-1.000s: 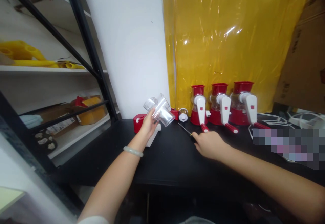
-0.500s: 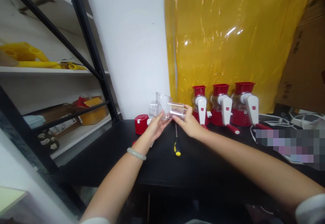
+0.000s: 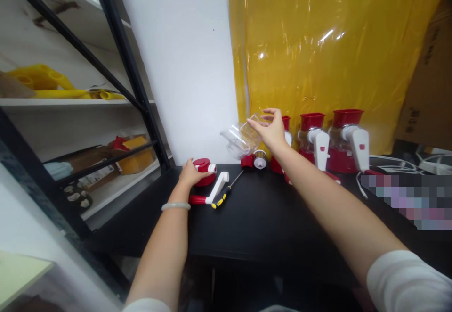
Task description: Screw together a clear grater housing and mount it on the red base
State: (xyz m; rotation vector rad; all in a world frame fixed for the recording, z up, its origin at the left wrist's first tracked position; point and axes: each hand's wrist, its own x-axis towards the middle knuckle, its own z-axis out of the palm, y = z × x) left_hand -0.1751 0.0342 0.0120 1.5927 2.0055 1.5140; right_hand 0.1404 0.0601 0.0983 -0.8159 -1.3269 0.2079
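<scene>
My right hand [image 3: 269, 128] pinches the edge of a clear plastic grater housing [image 3: 242, 138], which is tilted in the air above the table. Lower on the left, my left hand [image 3: 190, 173] has its fingers and thumb around a red round base [image 3: 205, 167] with a white knob on its side. Just right of that hand lie a white crank handle [image 3: 218, 187] with a red grip and a black-and-yellow screwdriver [image 3: 221, 198]. Behind them, beneath the housing, are a small red part [image 3: 246, 161] and a grater drum [image 3: 260, 160].
Assembled red-and-white rotary graters [image 3: 348, 137] stand in a row at the right, one partly behind my right hand. White cables [image 3: 432, 166] lie beyond them. A shelf rack [image 3: 148, 119] borders the black table [image 3: 254, 227] on the left; yellow sheeting [image 3: 318, 43] hangs behind.
My left hand has left the clear housing and moved left onto the red base. My right hand has raised and tilted the housing. The screwdriver now lies further left, at a slant.
</scene>
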